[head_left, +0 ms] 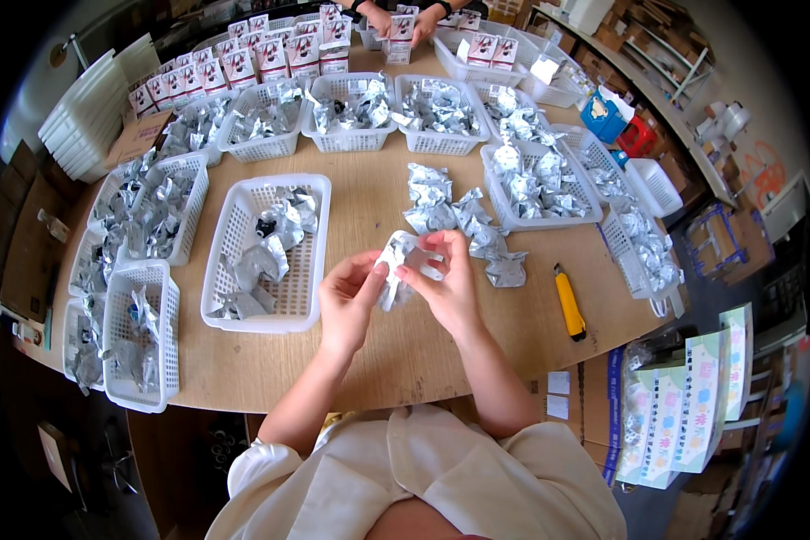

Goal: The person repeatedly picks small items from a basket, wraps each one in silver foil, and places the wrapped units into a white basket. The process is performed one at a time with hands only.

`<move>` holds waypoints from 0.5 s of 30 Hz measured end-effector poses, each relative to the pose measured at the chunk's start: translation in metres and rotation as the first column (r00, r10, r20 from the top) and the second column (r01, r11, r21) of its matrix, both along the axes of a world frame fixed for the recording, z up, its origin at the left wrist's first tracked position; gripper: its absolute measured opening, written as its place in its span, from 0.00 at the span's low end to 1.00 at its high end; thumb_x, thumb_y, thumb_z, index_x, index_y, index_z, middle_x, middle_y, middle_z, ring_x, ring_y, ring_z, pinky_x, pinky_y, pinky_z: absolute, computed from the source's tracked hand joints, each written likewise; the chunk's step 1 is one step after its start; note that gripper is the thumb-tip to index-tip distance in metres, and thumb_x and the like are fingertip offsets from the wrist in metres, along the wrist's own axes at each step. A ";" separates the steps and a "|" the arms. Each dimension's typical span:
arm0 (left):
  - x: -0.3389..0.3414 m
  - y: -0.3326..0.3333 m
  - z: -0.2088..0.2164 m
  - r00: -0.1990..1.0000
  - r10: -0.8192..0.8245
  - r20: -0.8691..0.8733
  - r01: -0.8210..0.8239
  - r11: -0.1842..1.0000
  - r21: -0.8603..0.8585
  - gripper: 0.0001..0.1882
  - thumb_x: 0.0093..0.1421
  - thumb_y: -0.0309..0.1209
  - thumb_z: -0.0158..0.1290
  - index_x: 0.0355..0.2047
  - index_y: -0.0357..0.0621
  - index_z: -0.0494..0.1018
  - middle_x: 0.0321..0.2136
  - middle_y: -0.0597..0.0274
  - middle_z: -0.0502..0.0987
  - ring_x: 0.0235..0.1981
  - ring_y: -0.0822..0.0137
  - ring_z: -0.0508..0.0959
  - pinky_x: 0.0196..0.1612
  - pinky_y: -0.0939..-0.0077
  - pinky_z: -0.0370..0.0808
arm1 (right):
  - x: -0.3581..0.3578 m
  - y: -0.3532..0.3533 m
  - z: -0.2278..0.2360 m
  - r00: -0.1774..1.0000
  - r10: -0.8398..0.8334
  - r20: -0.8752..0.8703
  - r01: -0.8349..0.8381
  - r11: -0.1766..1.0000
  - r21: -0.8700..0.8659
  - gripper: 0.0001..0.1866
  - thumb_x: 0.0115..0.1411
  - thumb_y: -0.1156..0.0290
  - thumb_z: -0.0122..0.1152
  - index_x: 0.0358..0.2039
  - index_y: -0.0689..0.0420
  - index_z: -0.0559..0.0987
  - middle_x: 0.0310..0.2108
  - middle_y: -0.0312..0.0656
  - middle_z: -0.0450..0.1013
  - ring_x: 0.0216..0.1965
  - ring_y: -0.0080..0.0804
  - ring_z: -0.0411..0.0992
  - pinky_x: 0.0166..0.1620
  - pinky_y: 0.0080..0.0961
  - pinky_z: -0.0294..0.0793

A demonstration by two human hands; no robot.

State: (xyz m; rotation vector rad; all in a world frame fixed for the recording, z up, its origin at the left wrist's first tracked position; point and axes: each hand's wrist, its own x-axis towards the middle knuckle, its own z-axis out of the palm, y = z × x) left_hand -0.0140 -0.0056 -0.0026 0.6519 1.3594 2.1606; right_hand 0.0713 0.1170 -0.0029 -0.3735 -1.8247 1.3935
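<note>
Left hand [349, 301] and right hand [447, 283]: one foil pouch [398, 263] pinched between both, above the table [378, 360], beside a basket [243, 310]. Risk: pouch could be dropped or torn if pulled unevenly; loose pouches [463, 220] could be swept off.

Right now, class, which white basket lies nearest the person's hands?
The white basket just beside the left hand, standing apart inside the ring of other baskets, partly filled with silver foil packets.

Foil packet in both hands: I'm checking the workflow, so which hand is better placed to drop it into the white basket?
Probably the left hand. It pinches the foil packet on the side nearest the white basket; the right hand would have to cross over.
</note>
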 end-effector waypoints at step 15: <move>0.000 -0.007 0.012 0.865 -0.294 0.405 0.280 0.955 0.096 0.12 0.61 0.26 0.56 0.46 0.38 0.75 0.36 0.62 0.80 0.34 0.74 0.80 0.34 0.80 0.80 | 0.019 -0.002 0.009 0.918 0.332 -0.219 -0.398 0.760 -0.514 0.17 0.61 0.79 0.58 0.51 0.65 0.75 0.49 0.44 0.74 0.50 0.27 0.72 0.54 0.26 0.71</move>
